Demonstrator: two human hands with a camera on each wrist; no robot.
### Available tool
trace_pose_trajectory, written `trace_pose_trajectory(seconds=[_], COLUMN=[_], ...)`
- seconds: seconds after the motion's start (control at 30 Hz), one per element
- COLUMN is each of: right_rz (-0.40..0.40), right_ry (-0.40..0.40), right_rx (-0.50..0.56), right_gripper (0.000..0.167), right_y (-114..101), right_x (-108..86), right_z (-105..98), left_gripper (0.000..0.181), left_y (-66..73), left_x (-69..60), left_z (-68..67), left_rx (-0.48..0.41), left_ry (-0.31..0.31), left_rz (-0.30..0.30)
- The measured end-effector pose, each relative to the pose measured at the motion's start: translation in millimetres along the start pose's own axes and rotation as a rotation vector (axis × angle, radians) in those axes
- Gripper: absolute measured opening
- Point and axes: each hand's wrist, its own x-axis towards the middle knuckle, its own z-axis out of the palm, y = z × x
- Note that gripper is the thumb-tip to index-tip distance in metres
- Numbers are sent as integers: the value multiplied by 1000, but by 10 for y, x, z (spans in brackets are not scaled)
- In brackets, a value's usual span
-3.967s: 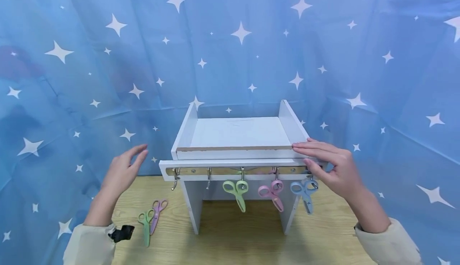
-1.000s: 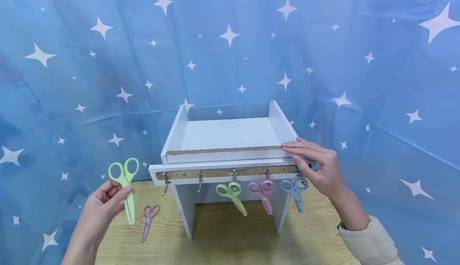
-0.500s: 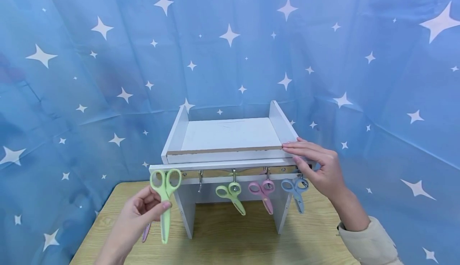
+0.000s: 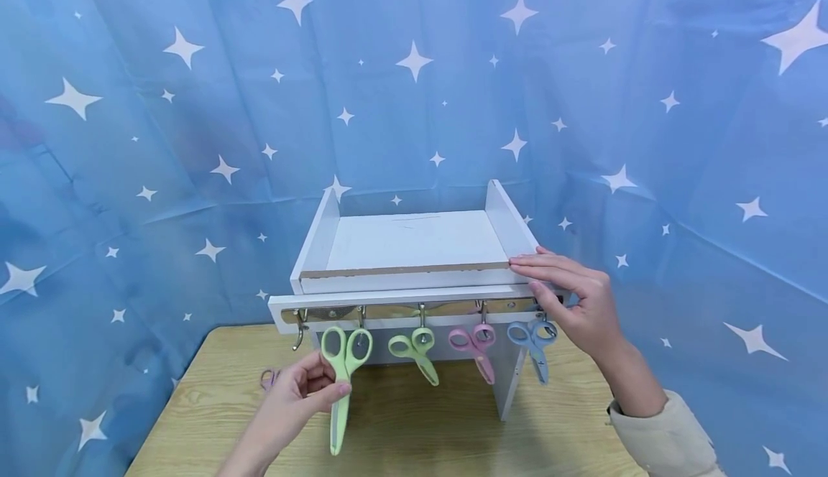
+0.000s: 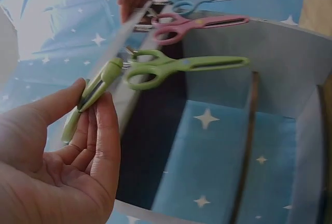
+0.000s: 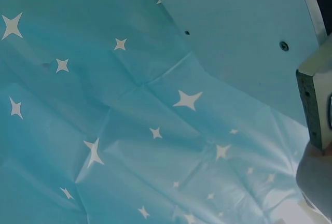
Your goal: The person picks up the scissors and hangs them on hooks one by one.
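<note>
My left hand pinches light green scissors between thumb and fingers, blades down, loops up. Their right loop lies in front of the second hook from the left; whether the hook passes through it I cannot tell. In the left wrist view the held scissors show edge-on beside the hanging green pair. My right hand rests on the right end of the white shelf, fingers extended, thumb lower by the hook rail. Green scissors, pink scissors and blue scissors hang there.
The leftmost hook bears nothing. Purple scissors lie on the wooden table, mostly hidden behind my left hand. A blue star-patterned curtain stands behind and beside the shelf.
My left hand took the green scissors from the table, lifted them and carried them right, past the leftmost hook to the second. My right hand stays on the shelf's right end.
</note>
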Motion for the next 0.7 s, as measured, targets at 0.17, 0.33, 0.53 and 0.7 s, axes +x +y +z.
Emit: trace_pose_trajectory(seconds=[0.17, 0.33, 0.53, 0.7], right_rz=[7, 5, 2, 7], right_ry=[-2, 1, 7, 8], right_rx=[0, 3, -1, -1], right_gripper=[31, 31, 31, 32], right_y=[-2, -1, 1, 3], right_x=[-3, -3, -8, -14], right_z=[-4, 2, 7, 8], left_gripper=[28, 28, 38, 37], left_y=[-145, -258, -319, -340], left_x=[73, 111, 131, 159], left_z=[63, 103, 139, 166], left_rx=[-23, -47, -80, -73], left_ry=[-2, 6, 11, 29], left_rz=[43, 75, -1, -4])
